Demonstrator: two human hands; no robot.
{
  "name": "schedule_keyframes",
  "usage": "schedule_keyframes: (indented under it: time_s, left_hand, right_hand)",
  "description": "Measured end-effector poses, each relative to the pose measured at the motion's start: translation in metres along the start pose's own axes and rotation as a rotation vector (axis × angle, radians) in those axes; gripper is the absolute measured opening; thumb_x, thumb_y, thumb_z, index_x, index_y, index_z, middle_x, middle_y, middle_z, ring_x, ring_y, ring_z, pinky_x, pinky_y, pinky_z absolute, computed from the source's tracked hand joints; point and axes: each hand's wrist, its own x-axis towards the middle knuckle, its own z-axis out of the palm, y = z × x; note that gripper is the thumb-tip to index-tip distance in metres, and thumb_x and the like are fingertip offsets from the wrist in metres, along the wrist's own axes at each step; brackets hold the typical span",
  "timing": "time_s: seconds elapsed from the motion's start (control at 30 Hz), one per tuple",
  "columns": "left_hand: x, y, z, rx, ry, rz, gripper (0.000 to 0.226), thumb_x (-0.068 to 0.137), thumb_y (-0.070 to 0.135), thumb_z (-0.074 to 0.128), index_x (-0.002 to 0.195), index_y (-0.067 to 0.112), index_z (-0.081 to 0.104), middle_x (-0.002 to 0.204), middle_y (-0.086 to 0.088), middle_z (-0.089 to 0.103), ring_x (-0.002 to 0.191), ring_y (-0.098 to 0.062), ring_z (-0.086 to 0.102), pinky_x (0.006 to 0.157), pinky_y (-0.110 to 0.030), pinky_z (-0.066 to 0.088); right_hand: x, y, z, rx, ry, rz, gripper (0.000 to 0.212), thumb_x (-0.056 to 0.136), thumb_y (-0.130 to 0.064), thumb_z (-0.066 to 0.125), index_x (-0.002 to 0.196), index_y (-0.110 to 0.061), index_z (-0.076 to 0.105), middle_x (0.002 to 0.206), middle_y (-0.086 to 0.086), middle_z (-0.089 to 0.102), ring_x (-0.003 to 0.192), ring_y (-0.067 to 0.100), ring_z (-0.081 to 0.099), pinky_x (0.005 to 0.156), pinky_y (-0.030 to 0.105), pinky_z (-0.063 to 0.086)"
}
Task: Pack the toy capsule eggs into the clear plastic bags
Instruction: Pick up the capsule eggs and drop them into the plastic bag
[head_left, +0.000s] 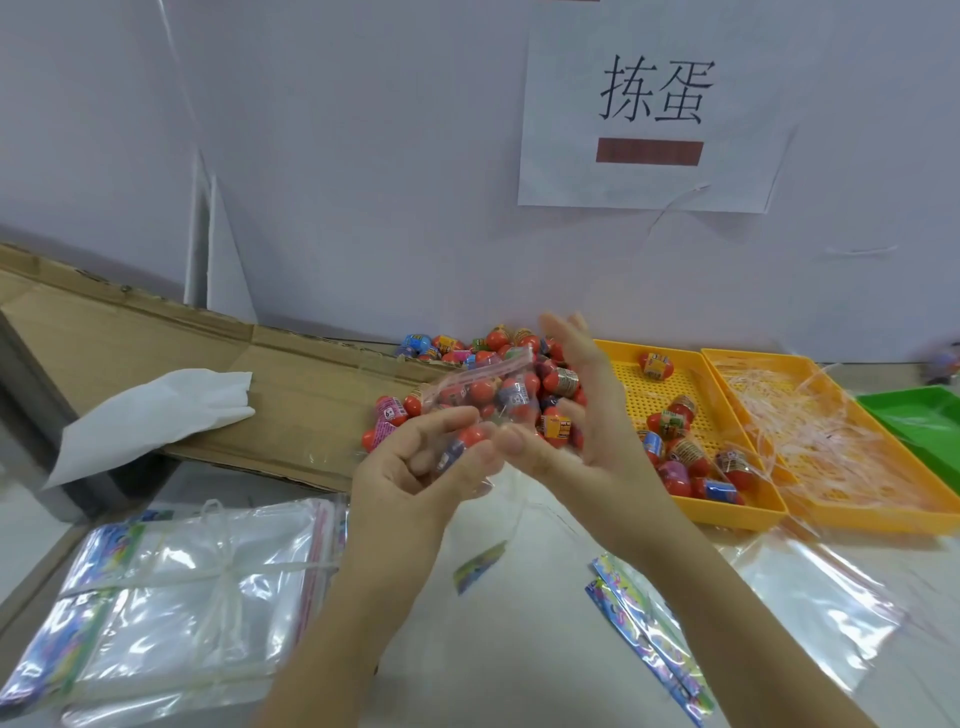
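Here, a clear zip bag (485, 387) with toy eggs (471, 435) inside is held up.
Nearest is a tied stack of empty bags (197, 597). The left hand (410, 473) curls round the clear zip bag from below; the right hand (592, 415) stands flat beside it, thumb touching. Behind sit the egg pile (498, 340) and a yellow tray (727, 512).

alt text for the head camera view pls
A left hand grips a clear bag of toy capsule eggs from below while the right hand lies open against its side. Loose eggs are piled behind, some in a yellow tray.
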Motion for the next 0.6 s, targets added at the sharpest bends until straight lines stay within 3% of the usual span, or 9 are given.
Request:
schedule_keyframes:
  time_s: [0.1, 0.17, 0.23, 0.33, 0.37, 0.5, 0.53, 0.6]
  left_hand:
    - [0.002, -0.001, -0.003, 0.002, 0.012, -0.028, 0.030, 0.064, 0.029, 0.072, 0.092, 0.020, 0.077, 0.079, 0.001, 0.077, 0.063, -0.003, 0.068, 0.053, -0.012, 0.049]
    - [0.002, -0.002, -0.005, -0.001, 0.016, -0.040, 0.019, 0.068, 0.027, 0.069, 0.084, 0.025, 0.080, 0.083, -0.005, 0.077, 0.069, -0.013, 0.071, 0.056, -0.019, 0.054]
    - [0.003, -0.002, -0.006, 0.047, 0.045, -0.017, 0.015, 0.076, 0.022, 0.066, 0.081, 0.026, 0.079, 0.080, -0.005, 0.076, 0.069, -0.015, 0.071, 0.055, -0.020, 0.054]
    - [0.001, -0.001, -0.005, 0.085, 0.069, 0.023, 0.015, 0.083, 0.015, 0.065, 0.088, 0.025, 0.076, 0.074, 0.001, 0.075, 0.058, -0.003, 0.066, 0.050, -0.012, 0.048]
    - [0.001, -0.001, -0.004, 0.071, 0.052, 0.017, 0.016, 0.081, 0.021, 0.067, 0.094, 0.023, 0.075, 0.080, 0.001, 0.076, 0.064, -0.004, 0.069, 0.053, -0.012, 0.049]
    - [0.004, -0.004, -0.009, 0.020, -0.042, -0.128, 0.070, 0.063, 0.054, 0.085, 0.124, 0.029, 0.063, 0.117, 0.005, 0.072, 0.106, -0.011, 0.068, 0.076, -0.019, 0.055]
    - [0.005, -0.005, -0.010, 0.033, -0.066, -0.170, 0.072, 0.057, 0.057, 0.087, 0.121, 0.029, 0.066, 0.115, 0.003, 0.073, 0.106, -0.013, 0.068, 0.079, -0.021, 0.055]
    - [0.006, -0.007, -0.010, 0.026, -0.087, -0.194, 0.049, 0.058, 0.048, 0.086, 0.101, 0.027, 0.077, 0.102, -0.004, 0.076, 0.098, -0.020, 0.071, 0.077, -0.024, 0.058]
  right_hand:
    - [0.004, 0.005, 0.001, 0.231, -0.137, 0.206, 0.095, 0.058, -0.059, 0.081, 0.137, -0.050, 0.031, 0.140, -0.021, 0.046, 0.124, 0.007, 0.053, 0.095, 0.042, 0.052]
    - [0.005, 0.009, 0.002, 0.312, -0.250, 0.288, 0.078, 0.058, -0.052, 0.086, 0.126, -0.035, 0.052, 0.117, -0.009, 0.065, 0.095, 0.016, 0.070, 0.068, 0.038, 0.060]
    - [0.005, 0.010, 0.005, 0.304, -0.235, 0.270, 0.048, 0.061, -0.045, 0.082, 0.103, -0.030, 0.065, 0.105, -0.004, 0.071, 0.078, 0.022, 0.072, 0.053, 0.034, 0.058]
    - [0.005, 0.011, 0.007, 0.351, -0.199, 0.285, 0.041, 0.063, -0.038, 0.080, 0.100, -0.026, 0.067, 0.092, 0.002, 0.073, 0.072, 0.022, 0.072, 0.051, 0.032, 0.056]
    - [0.005, 0.012, 0.007, 0.353, -0.196, 0.284, 0.040, 0.064, -0.037, 0.079, 0.101, -0.026, 0.067, 0.088, 0.004, 0.074, 0.070, 0.021, 0.071, 0.052, 0.031, 0.056]
    - [0.006, 0.013, 0.007, 0.392, -0.092, 0.233, 0.029, 0.067, -0.038, 0.076, 0.089, -0.019, 0.073, 0.078, 0.007, 0.074, 0.067, 0.020, 0.070, 0.053, 0.027, 0.056]
    - [0.006, 0.015, 0.007, 0.410, -0.073, 0.222, 0.028, 0.066, -0.041, 0.076, 0.086, -0.021, 0.073, 0.078, 0.007, 0.074, 0.067, 0.020, 0.070, 0.053, 0.027, 0.056]
    - [0.007, 0.017, 0.005, 0.413, -0.104, 0.204, 0.027, 0.071, -0.043, 0.074, 0.088, -0.022, 0.074, 0.081, 0.006, 0.074, 0.072, 0.020, 0.070, 0.056, 0.027, 0.057]
